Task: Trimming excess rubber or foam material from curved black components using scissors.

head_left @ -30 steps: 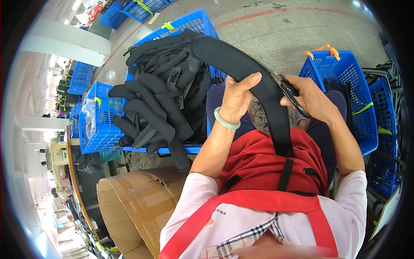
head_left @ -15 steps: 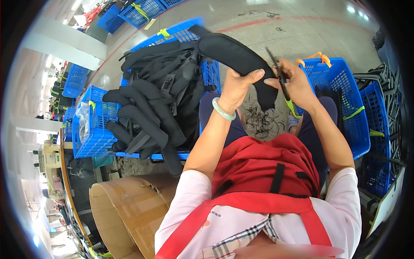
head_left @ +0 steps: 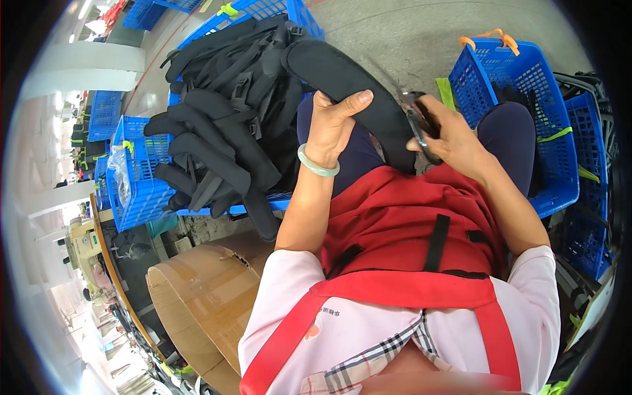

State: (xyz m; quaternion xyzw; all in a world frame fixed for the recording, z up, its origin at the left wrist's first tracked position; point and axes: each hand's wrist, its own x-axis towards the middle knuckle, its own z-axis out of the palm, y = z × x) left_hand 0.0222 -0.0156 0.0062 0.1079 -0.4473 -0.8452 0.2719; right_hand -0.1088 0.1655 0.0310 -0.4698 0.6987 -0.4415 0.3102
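Observation:
A long, curved black padded strap (head_left: 339,69) is in my left hand (head_left: 329,128), the thumb lying on top of it. The strap's rounded end points toward the pile at the far left, and its other end hangs down over my lap. Black-handled scissors (head_left: 417,122) are gripped in my right hand (head_left: 457,138), beside the strap's right edge. Their blades are blurred and point up and away, so I cannot tell whether they are touching the strap.
On the left a heap of black padded straps (head_left: 217,141) fills a blue crate (head_left: 308,20). Another blue crate (head_left: 469,76) with dark pieces stands on the right. A cardboard box (head_left: 204,289) sits at the lower left, and a sewing machine (head_left: 82,253) is beyond it.
The view has shifted, with the crates now in different places in it. Both hands have come lower and closer to my lap, and the strap's lower end now reaches the red apron.

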